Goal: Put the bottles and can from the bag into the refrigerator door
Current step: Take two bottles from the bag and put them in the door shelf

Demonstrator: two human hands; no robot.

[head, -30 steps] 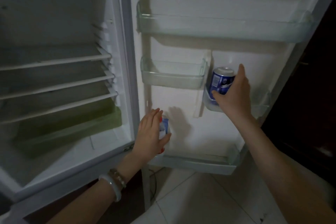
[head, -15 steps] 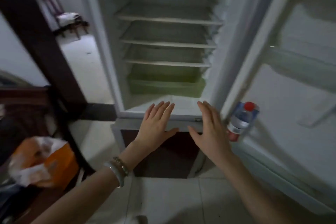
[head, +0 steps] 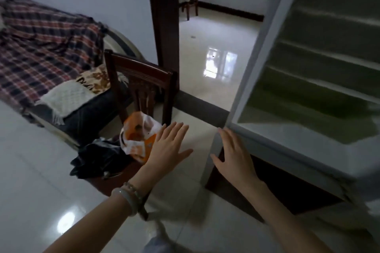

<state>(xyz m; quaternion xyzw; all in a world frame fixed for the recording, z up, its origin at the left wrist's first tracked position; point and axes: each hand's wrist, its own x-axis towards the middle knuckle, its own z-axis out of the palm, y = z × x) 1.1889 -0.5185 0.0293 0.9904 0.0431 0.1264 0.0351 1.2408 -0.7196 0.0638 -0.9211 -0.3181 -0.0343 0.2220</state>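
An orange and white plastic bag [head: 137, 137] sits on the seat of a dark wooden chair [head: 141, 82], with a black bag [head: 98, 158] beside it. My left hand [head: 168, 148] hovers open just right of the orange bag, fingers spread, holding nothing. My right hand [head: 234, 154] is open too, in front of the lower left corner of the open refrigerator [head: 308, 96]. The refrigerator's empty shelves and green drawer fill the right side. The door, the bottles and the can are out of view.
A bed with a plaid blanket [head: 41, 41] stands at the left behind the chair. A dark wooden door frame [head: 164, 26] leads to another tiled room with a second chair [head: 188, 2]. Glossy white floor tiles [head: 33, 181] lie around the chair.
My view has swung left, from the refrigerator door to the chair with the bags. A second ago my hands held a bottle and a can at the door; now both are empty.
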